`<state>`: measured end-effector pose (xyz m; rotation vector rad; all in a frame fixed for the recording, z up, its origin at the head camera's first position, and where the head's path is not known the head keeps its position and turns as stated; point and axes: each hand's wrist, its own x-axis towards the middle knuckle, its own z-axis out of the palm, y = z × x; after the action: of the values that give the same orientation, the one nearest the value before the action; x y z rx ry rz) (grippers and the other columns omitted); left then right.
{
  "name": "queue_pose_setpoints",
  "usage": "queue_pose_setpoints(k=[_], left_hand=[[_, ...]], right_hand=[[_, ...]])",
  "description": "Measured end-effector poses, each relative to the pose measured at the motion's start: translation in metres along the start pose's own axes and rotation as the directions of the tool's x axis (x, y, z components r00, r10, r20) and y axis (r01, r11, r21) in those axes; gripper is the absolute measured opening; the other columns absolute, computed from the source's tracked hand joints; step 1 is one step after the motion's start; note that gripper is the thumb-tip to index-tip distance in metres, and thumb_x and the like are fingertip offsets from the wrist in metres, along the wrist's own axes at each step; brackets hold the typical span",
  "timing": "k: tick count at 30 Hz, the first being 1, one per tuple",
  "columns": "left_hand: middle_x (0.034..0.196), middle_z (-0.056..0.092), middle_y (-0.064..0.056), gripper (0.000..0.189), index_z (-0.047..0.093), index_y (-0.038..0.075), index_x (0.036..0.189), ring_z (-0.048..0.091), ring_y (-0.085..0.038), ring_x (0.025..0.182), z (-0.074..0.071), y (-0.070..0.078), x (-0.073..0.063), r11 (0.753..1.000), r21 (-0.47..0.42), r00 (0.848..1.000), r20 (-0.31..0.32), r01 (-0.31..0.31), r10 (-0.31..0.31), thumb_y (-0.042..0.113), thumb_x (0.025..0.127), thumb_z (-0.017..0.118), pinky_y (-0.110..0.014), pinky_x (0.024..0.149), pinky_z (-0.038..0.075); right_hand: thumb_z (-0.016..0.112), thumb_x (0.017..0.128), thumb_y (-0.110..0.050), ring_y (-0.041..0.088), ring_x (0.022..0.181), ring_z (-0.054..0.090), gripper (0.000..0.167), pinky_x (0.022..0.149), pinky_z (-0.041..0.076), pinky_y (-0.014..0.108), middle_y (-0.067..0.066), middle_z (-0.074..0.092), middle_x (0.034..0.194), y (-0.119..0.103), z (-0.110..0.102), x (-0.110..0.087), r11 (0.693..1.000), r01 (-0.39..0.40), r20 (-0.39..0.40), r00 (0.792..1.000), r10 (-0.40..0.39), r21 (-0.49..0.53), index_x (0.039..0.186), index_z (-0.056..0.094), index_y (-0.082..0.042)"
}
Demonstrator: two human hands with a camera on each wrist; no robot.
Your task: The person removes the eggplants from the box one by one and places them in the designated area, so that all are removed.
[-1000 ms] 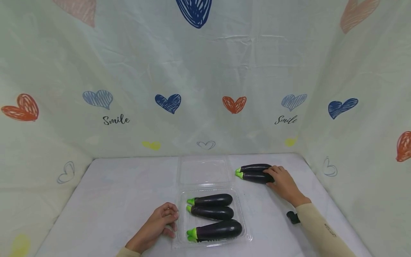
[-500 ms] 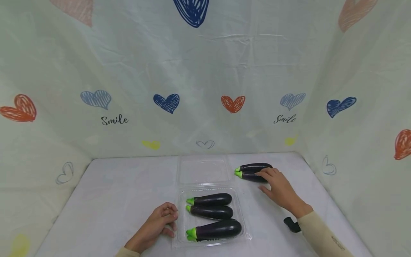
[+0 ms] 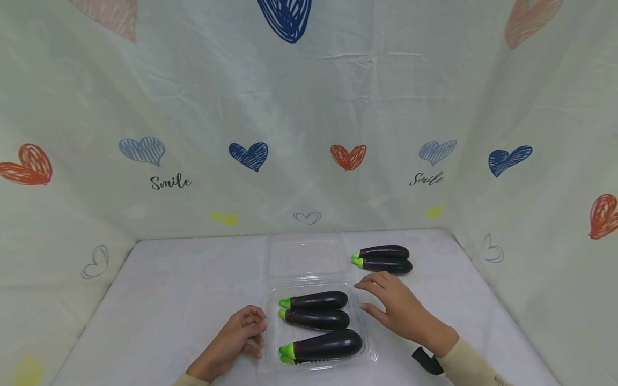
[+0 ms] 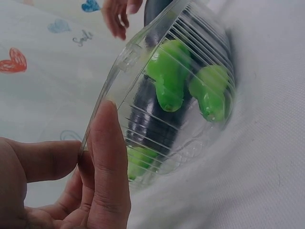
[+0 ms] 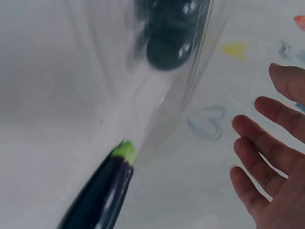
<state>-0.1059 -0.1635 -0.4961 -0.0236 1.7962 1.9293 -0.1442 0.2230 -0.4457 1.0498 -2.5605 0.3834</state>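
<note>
A clear plastic clamshell container (image 3: 274,338) lies open in the head view, with several dark purple eggplants (image 3: 328,344) with green stems inside it. At its left edge is my left hand (image 3: 241,335); in the left wrist view, the thumb (image 4: 52,160) and fingers pinch the container's rim. Green stems (image 4: 167,71) show through the ribbed wall there. My right hand (image 3: 403,311) hovers just right of the container, fingers spread and holding nothing. Beyond it, two eggplants (image 3: 386,265) lie side by side on the table.
The container's clear lid (image 3: 306,258) lies folded back towards the rear edge of the white table (image 3: 183,284). A black object (image 3: 427,361) shows beside the right sleeve. A pale curtain (image 3: 299,96) printed with hearts surrounds the table on the back and sides.
My right hand has let go of the eggplants at the back right and moved left and towards me, beside the container. Those eggplants remain in place, and the left hand stays at the rim.
</note>
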Motion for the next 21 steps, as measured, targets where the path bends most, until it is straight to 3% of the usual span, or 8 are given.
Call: queue_pose_setpoints(k=[10,21], left_hand=[[0.091,0.058,0.000,0.017,0.050,0.000,0.118,0.061,-0.016,0.074,0.001,-0.002,0.000,1.000,-0.004,1.000,-0.005,-0.003,0.003,0.007,0.105,0.058,-0.029,0.059,0.061],[0.089,0.057,0.000,0.016,0.050,0.001,0.117,0.060,-0.016,0.074,0.000,-0.003,0.001,1.000,-0.004,1.000,-0.001,-0.013,0.013,0.008,0.105,0.058,-0.029,0.059,0.061]], right_hand=[[0.075,0.100,-0.033,0.013,0.117,0.060,0.034,0.098,0.057,0.040,-0.010,0.066,0.123,-0.035,-0.002,0.002,0.987,0.033,0.157,0.986,-0.058,0.156,0.128,0.071,-0.015],[0.070,0.102,-0.044,0.014,0.122,0.057,0.043,0.104,0.054,0.041,-0.010,0.065,0.128,-0.057,0.000,0.000,0.967,0.094,0.240,0.959,-0.151,0.235,0.135,0.068,-0.016]])
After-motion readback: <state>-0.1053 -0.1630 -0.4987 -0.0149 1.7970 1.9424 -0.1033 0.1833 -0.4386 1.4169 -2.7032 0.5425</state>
